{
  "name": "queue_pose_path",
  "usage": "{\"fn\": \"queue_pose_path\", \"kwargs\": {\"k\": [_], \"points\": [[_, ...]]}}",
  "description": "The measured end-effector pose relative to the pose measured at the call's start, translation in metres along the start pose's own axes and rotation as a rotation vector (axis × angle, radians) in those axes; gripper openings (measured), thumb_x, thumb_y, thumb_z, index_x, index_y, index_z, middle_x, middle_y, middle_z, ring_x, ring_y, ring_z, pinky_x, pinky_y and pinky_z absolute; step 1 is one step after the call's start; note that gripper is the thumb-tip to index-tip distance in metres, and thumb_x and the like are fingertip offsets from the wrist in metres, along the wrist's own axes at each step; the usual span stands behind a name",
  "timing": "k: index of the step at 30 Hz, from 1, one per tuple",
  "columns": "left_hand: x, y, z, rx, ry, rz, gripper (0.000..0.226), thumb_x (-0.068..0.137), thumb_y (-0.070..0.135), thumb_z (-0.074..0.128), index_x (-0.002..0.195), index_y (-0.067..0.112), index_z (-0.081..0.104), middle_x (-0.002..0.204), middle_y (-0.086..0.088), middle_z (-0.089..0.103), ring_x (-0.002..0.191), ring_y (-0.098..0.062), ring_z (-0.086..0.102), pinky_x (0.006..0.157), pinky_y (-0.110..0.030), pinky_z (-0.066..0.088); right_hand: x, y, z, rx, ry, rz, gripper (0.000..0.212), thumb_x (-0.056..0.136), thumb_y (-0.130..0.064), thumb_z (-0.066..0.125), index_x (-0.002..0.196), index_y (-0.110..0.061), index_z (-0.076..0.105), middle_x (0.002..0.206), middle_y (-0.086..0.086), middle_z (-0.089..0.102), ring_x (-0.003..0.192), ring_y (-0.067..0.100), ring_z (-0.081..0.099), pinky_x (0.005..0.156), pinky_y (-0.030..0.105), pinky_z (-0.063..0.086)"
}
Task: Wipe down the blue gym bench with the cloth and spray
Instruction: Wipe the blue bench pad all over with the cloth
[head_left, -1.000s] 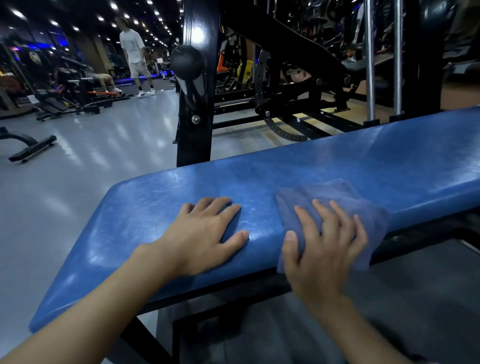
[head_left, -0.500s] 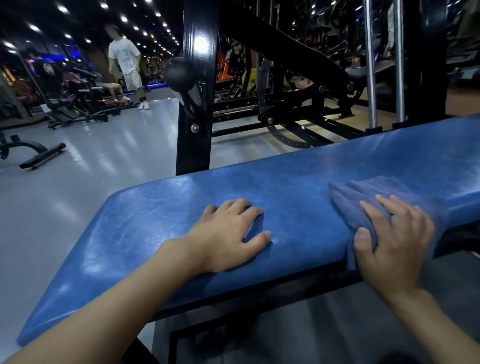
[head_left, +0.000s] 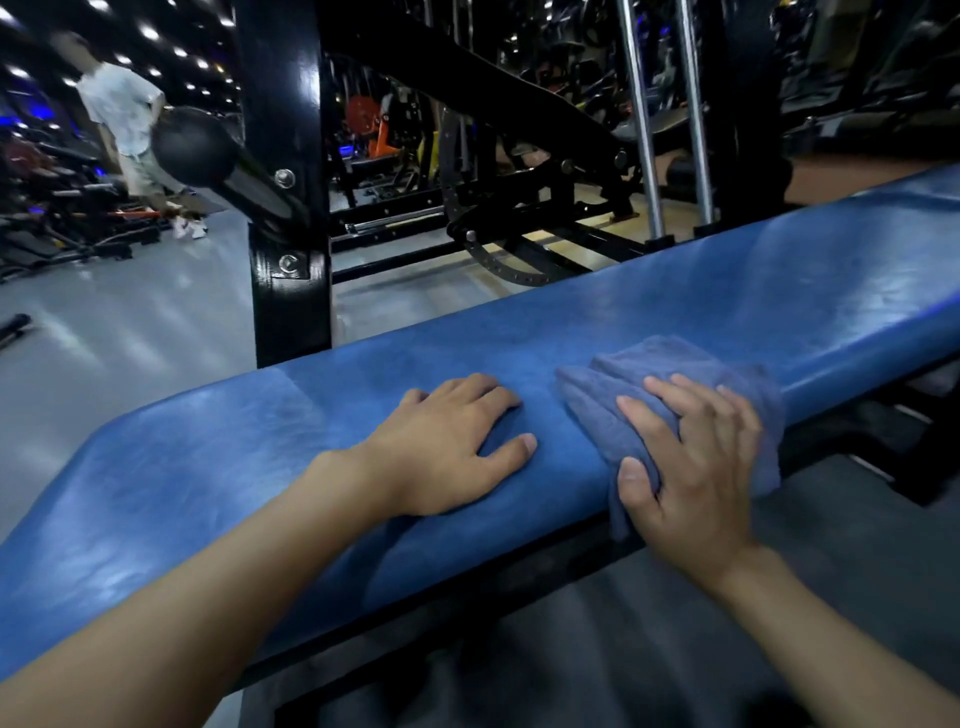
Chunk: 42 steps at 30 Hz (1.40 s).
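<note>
Black post (head_left: 283, 156) is being framed behind, a ball knob (head_left: 193, 147) jutting from its left side. Two chrome rods (head_left: 640, 119) are being shown upper right. A person (head_left: 122, 104) is being seen, blurred, far left on grey floor (head_left: 130, 338).

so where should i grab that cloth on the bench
Take the cloth by the flap hanging over the near edge of the bench, coming from the near side, thumb under, fingers on top. It drapes over that rounded edge, so the flap hangs free.
</note>
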<state>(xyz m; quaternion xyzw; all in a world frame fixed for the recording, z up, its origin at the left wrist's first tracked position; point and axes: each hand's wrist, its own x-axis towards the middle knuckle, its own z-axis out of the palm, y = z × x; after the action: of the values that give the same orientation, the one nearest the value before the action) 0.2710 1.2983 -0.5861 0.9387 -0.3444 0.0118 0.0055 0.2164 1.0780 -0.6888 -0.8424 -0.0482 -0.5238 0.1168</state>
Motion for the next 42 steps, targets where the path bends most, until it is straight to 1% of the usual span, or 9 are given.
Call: {"fn": "queue_pose_path", "kwargs": {"k": [5, 10, 13, 17, 20, 25, 29, 35, 42], "points": [[0.026, 0.016, 0.0, -0.012, 0.001, 0.064, 0.071, 0.082, 0.073, 0.015, 0.137, 0.035, 0.039, 0.142, 0.015, 0.039, 0.133, -0.009, 0.036, 0.106, -0.04, 0.032, 0.012, 0.061, -0.009, -0.033, 0.007, 0.137, 0.046, 0.088, -0.032, 0.038, 0.111, -0.005, 0.068, 0.123, 0.018, 0.059, 0.118, 0.037, 0.048, 0.101, 0.058, 0.031], [0.042, 0.043, 0.001, 0.005, -0.043, 0.068, 0.074, 0.08, 0.08, 0.016, 0.145, 0.047, 0.026, 0.151, 0.011, 0.032, 0.14, -0.013, 0.028, 0.107, -0.047, 0.03, 0.012, 0.05, -0.009, -0.066, 0.024, 0.309, 0.042, 0.088, -0.031, 0.043, 0.115, -0.007, 0.065, 0.13, 0.016, 0.055, 0.129, 0.036, 0.042, 0.112, 0.058, 0.02], [0.043, 0.053, 0.003, 0.091, -0.047, 0.051, 0.082, 0.072, 0.086, 0.01, 0.146, 0.049, 0.018, 0.15, 0.006, 0.031, 0.138, -0.021, 0.03, 0.104, -0.051, 0.034, 0.007, 0.043, -0.012, -0.11, -0.027, 0.246, 0.043, 0.089, -0.032, 0.043, 0.118, -0.01, 0.064, 0.132, 0.016, 0.054, 0.13, 0.038, 0.041, 0.112, 0.058, 0.02], [0.041, 0.052, -0.003, 0.095, -0.094, 0.033, 0.075, 0.081, 0.085, 0.024, 0.147, 0.05, 0.019, 0.151, 0.004, 0.03, 0.137, -0.024, 0.031, 0.104, -0.051, 0.035, 0.018, 0.085, -0.024, -0.079, -0.155, 0.055, 0.043, 0.087, -0.033, 0.043, 0.117, -0.011, 0.064, 0.127, 0.017, 0.057, 0.12, 0.038, 0.047, 0.101, 0.058, 0.032], [0.043, 0.055, -0.004, 0.087, -0.109, 0.023, 0.072, 0.083, 0.083, 0.028, 0.146, 0.05, 0.019, 0.149, 0.005, 0.032, 0.135, -0.025, 0.032, 0.102, -0.051, 0.035, 0.03, 0.117, -0.028, -0.128, -0.188, 0.183, 0.044, 0.088, -0.033, 0.04, 0.116, -0.01, 0.065, 0.123, 0.018, 0.058, 0.113, 0.038, 0.05, 0.1, 0.053, 0.033], [0.053, 0.066, -0.006, 0.119, -0.11, 0.007, 0.071, 0.078, 0.086, 0.026, 0.138, 0.049, 0.024, 0.128, 0.002, 0.039, 0.118, -0.029, 0.042, 0.095, -0.049, 0.04, 0.027, 0.086, -0.017, -0.17, -0.047, 0.462, 0.042, 0.087, -0.034, 0.043, 0.112, -0.01, 0.068, 0.124, 0.018, 0.058, 0.123, 0.04, 0.048, 0.108, 0.059, 0.028], [0.074, 0.076, -0.005, 0.163, -0.014, 0.055, 0.082, 0.069, 0.089, 0.017, 0.133, 0.042, 0.034, 0.115, 0.005, 0.041, 0.11, -0.022, 0.047, 0.093, -0.042, 0.039, 0.008, 0.053, -0.01, -0.139, -0.02, 0.406, 0.04, 0.09, -0.035, 0.043, 0.116, -0.014, 0.065, 0.13, 0.013, 0.053, 0.132, 0.036, 0.039, 0.113, 0.058, 0.019], [0.105, 0.1, 0.008, 0.106, 0.045, 0.166, 0.087, 0.07, 0.085, 0.015, 0.139, 0.035, 0.034, 0.141, 0.013, 0.038, 0.131, -0.013, 0.039, 0.101, -0.04, 0.036, 0.017, 0.128, -0.018, -0.088, -0.071, 0.132, 0.043, 0.088, -0.029, 0.039, 0.111, -0.009, 0.069, 0.121, 0.015, 0.059, 0.121, 0.035, 0.048, 0.105, 0.057, 0.029], [0.143, 0.13, 0.008, 0.053, 0.066, 0.184, 0.083, 0.07, 0.085, 0.017, 0.137, 0.039, 0.033, 0.143, 0.015, 0.039, 0.134, -0.012, 0.037, 0.102, -0.039, 0.036, 0.024, 0.175, -0.017, -0.066, 0.105, 0.37, 0.041, 0.089, -0.028, 0.039, 0.11, -0.006, 0.068, 0.124, 0.016, 0.058, 0.125, 0.035, 0.044, 0.106, 0.062, 0.026]]}}
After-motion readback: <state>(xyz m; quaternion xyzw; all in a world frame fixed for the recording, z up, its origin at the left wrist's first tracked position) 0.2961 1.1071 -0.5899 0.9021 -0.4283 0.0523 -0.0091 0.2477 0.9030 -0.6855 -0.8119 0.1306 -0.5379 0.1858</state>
